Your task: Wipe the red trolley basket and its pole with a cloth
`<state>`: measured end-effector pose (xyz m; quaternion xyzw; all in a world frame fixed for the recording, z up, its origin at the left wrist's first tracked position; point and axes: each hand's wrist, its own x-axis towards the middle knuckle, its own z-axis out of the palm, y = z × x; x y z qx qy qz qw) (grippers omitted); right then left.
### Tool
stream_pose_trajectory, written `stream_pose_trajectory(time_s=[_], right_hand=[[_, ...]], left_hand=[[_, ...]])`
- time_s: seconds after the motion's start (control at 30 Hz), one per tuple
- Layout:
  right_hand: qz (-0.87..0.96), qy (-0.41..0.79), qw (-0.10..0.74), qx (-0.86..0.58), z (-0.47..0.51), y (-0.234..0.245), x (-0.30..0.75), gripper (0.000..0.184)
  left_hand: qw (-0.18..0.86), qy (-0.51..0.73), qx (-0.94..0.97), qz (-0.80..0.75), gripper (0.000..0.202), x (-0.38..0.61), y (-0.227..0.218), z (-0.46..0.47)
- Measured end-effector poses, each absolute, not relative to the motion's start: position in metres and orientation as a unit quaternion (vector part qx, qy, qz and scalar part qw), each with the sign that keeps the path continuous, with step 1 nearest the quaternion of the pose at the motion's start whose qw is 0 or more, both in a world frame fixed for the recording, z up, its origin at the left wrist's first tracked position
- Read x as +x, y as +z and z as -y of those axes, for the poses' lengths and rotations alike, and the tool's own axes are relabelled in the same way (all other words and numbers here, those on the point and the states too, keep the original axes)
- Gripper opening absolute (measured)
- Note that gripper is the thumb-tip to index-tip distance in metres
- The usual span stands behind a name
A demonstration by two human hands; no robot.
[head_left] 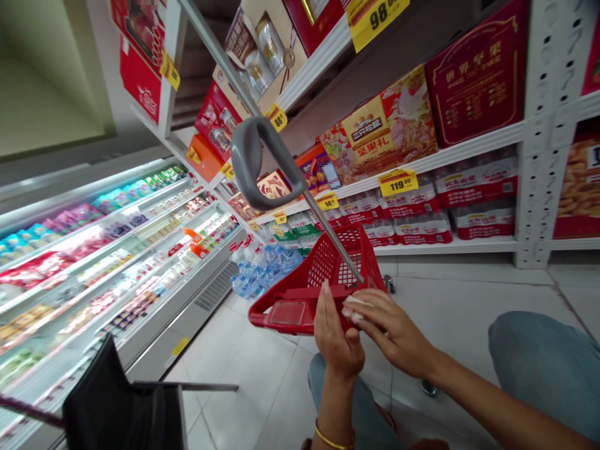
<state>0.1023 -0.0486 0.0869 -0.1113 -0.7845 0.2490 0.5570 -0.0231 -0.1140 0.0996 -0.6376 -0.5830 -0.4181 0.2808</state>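
A red plastic shopping basket (304,294) with a long metal pull rod and grey handle (255,165) stands on the tiled floor in front of me. My left hand (335,340) is upright at the basket's near rim, fingers together and slightly curled. My right hand (387,325) reaches in from the right, fingers pinched on a small white object (357,303) against the rim beside my left hand. I cannot make out what the white object is. My knees in blue jeans (544,362) show below.
White shelves on the right carry red gift boxes (478,78), yellow price tags (397,182) and packs of bottled water (475,181). A chilled display case (94,262) runs along the left. Water packs (262,265) lie on the floor beyond the basket. A black bag (122,406) sits lower left.
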Motion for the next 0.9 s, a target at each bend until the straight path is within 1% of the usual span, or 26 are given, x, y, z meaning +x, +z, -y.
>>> stream_pose_trajectory(time_s=[0.1, 0.17, 0.23, 0.33, 0.47, 0.63, 0.73, 0.83, 0.9], right_hand=[[0.787, 0.212, 0.575, -0.075, 0.058, 0.091, 0.101, 0.03], [0.783, 0.193, 0.587, -0.065, 0.058, 0.089, 0.098, 0.027], [0.782, 0.183, 0.593, -0.056, 0.054, 0.085, 0.095, 0.024], [0.779, 0.187, 0.596, -0.052, 0.046, 0.076, 0.093, 0.026], [0.764, 0.216, 0.603, -0.072, 0.037, 0.066, 0.092, 0.027], [0.736, 0.263, 0.615, -0.105, 0.031, 0.058, 0.088, 0.027], [0.7, 0.306, 0.623, -0.168, 0.023, 0.05, 0.083, 0.026], [0.668, 0.355, 0.612, -0.231, 0.011, 0.042, 0.078, 0.031], [0.66, 0.381, 0.599, -0.246, 0.005, 0.04, 0.075, 0.034]], left_hand=[[0.264, -0.418, -0.643, 0.585, 0.078, -0.023, 0.098, 0.115], [0.26, -0.402, -0.647, 0.593, 0.08, -0.023, 0.097, 0.116], [0.272, -0.388, -0.655, 0.589, 0.076, -0.025, 0.095, 0.116], [0.294, -0.387, -0.67, 0.561, 0.067, -0.028, 0.094, 0.114], [0.306, -0.379, -0.681, 0.546, 0.058, -0.031, 0.096, 0.112], [0.306, -0.382, -0.688, 0.536, 0.055, -0.033, 0.098, 0.11], [0.308, -0.381, -0.691, 0.532, 0.053, -0.034, 0.097, 0.109], [0.312, -0.384, -0.69, 0.528, 0.052, -0.035, 0.097, 0.11], [0.312, -0.388, -0.689, 0.526, 0.051, -0.036, 0.097, 0.111]])
